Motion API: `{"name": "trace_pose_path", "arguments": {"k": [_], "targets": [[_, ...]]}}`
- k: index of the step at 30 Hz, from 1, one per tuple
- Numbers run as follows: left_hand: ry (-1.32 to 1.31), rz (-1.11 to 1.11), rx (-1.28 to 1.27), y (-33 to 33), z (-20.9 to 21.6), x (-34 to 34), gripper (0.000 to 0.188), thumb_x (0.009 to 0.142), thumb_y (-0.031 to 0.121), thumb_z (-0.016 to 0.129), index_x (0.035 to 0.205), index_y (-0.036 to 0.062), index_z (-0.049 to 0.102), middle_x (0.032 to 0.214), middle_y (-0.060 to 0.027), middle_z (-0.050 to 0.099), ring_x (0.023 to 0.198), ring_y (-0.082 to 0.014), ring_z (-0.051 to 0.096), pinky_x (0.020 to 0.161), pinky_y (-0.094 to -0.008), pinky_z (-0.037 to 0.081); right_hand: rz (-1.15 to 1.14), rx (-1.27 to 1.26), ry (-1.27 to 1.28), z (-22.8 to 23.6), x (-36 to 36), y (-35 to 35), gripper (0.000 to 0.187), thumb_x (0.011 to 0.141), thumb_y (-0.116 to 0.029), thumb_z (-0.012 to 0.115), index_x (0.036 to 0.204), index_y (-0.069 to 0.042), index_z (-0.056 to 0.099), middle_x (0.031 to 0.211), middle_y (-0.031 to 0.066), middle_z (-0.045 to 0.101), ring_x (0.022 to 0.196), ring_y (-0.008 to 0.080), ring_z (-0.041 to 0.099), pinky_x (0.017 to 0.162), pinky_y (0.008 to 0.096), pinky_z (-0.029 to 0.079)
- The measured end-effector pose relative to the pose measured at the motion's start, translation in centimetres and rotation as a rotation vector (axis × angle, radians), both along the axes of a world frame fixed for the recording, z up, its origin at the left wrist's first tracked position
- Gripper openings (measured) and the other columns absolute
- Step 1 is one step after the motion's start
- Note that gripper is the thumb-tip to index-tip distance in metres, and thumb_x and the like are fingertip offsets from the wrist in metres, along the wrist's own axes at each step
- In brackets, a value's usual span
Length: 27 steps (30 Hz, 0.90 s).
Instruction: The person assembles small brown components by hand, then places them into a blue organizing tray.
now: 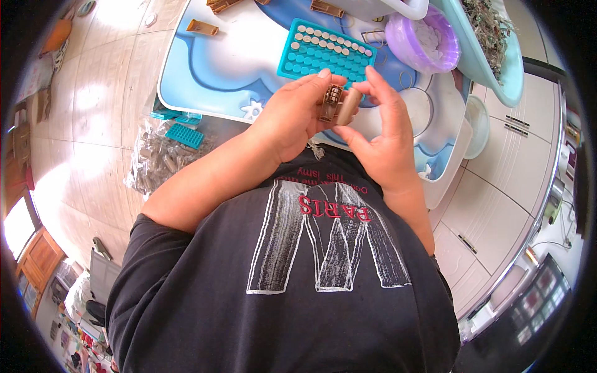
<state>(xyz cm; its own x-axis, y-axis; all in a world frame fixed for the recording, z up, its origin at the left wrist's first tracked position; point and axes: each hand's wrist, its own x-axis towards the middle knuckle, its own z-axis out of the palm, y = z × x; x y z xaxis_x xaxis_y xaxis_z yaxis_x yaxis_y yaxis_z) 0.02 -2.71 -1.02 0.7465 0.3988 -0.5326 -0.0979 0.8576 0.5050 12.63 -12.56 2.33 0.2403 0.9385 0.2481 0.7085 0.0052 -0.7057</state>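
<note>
Over the near edge of the table, my left hand (pixel 292 112) is closed around a small brown see-through plastic case (pixel 331 102) with ring-like ridges inside. Right beside it, my right hand (pixel 388 127) pinches a smooth tan cylinder (pixel 349 107) between thumb and fingers. The two pieces are side by side; whether they touch I cannot tell. Just beyond my hands lies a teal tray (pixel 287 59) with rows of round pockets. White discs (pixel 320 42) fill its farther rows.
The blue-and-white table (pixel 230 68) bears loose brown pieces (pixel 203 27) at its far left. A purple bowl (pixel 396 46) with white bits and a pale green basin (pixel 513 84) of dark scraps stand at the right. A plastic bag (pixel 149 161) sits on the floor, left.
</note>
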Motion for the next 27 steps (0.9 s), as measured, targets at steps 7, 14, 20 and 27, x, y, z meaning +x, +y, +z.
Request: {"name": "trace_pose_path", "arguments": {"k": [7, 14, 20, 27], "targets": [[-0.114, -0.028, -0.004, 0.0, 0.7, -0.2, 0.046, 0.097, 0.039, 0.038, 0.119, -0.0002, 0.048, 0.108, -0.0131, 0.059, 0.095, -0.0226, 0.059, 0.082, -0.0333, 0.049, 0.051, 0.038, -0.027, -0.1, -0.7, 0.5, 0.082, 0.058, -0.002, 0.076, 0.131, -0.008, 0.042, 0.109, 0.0109, 0.058, 0.098, 0.0303, 0.055, 0.085, 0.0394, 0.043], [-0.119, -0.028, 0.008, -0.1, 0.7, -0.2, 0.046, 0.097, 0.039, 0.037, 0.112, 0.0004, 0.055, 0.106, -0.0097, 0.059, 0.094, -0.0197, 0.058, 0.082, -0.0316, 0.047, 0.082, 0.052, -0.081, 0.0, -0.7, 0.8, 0.082, 0.058, 0.0, 0.074, 0.132, -0.008, 0.041, 0.109, 0.0114, 0.057, 0.098, 0.0307, 0.055, 0.084, 0.039, 0.044], [-0.119, -0.045, 0.027, 0.0, 0.9, -0.1, 0.044, 0.097, 0.038, 0.037, 0.112, 0.0013, 0.056, 0.104, -0.0091, 0.06, 0.095, -0.0184, 0.057, 0.083, -0.0311, 0.046, 0.09, 0.027, -0.093, -0.2, -0.6, 1.0, 0.081, 0.058, 0.001, 0.073, 0.132, -0.008, 0.041, 0.109, 0.0112, 0.057, 0.097, 0.0303, 0.055, 0.085, 0.0393, 0.044], [-0.094, -0.092, 0.122, -0.1, 0.9, 0.0, 0.031, 0.093, 0.019, 0.051, 0.118, 0.0011, 0.053, 0.104, -0.007, 0.058, 0.096, -0.0152, 0.056, 0.082, -0.0273, 0.046, 0.081, 0.084, -0.09, -0.6, -0.6, 1.1, 0.081, 0.058, 0.0, 0.074, 0.132, -0.007, 0.04, 0.105, 0.0109, 0.058, 0.093, 0.0299, 0.056, 0.082, 0.0395, 0.044]]}}
